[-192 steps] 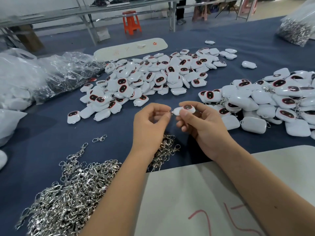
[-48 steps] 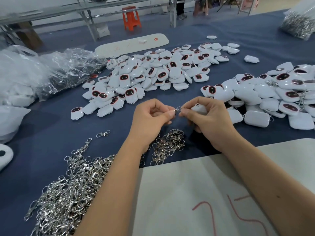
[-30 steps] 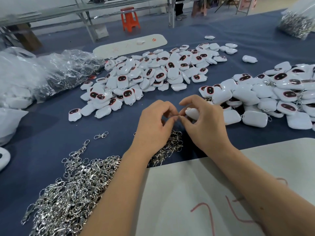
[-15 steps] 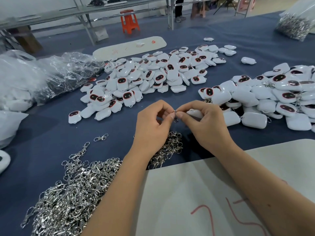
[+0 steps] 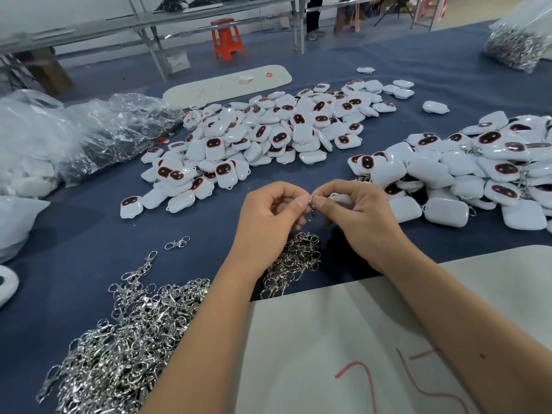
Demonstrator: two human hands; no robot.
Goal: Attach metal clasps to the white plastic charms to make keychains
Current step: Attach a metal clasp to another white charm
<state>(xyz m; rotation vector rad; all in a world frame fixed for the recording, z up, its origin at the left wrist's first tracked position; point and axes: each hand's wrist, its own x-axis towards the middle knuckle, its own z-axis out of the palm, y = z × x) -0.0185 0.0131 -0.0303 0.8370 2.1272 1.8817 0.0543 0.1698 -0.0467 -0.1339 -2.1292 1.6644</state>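
Observation:
My left hand (image 5: 265, 213) and my right hand (image 5: 355, 216) meet fingertip to fingertip above the blue cloth. Between them hangs a small metal clasp (image 5: 312, 206), pinched by my left thumb and forefinger. My right hand grips a white plastic charm (image 5: 340, 199), mostly hidden under its fingers, and pinches the clasp's ring too. A pile of bare charms (image 5: 268, 135) lies beyond my hands. A second pile of charms (image 5: 466, 174) with clasps on lies at the right. Loose silver clasps (image 5: 128, 333) heap at the lower left, with a smaller clump (image 5: 292, 261) under my hands.
A white sheet with red marks (image 5: 343, 339) covers the near table edge. Crumpled plastic bags (image 5: 74, 135) lie at the left; a bag of clasps (image 5: 516, 40) sits at the far right. A white tray (image 5: 227, 85) lies beyond the charms. An orange stool (image 5: 227, 38) stands behind.
Both hands have stayed together over the same spot, working their fingertips on the clasp and the charm. The clasp now hangs down between the fingertips.

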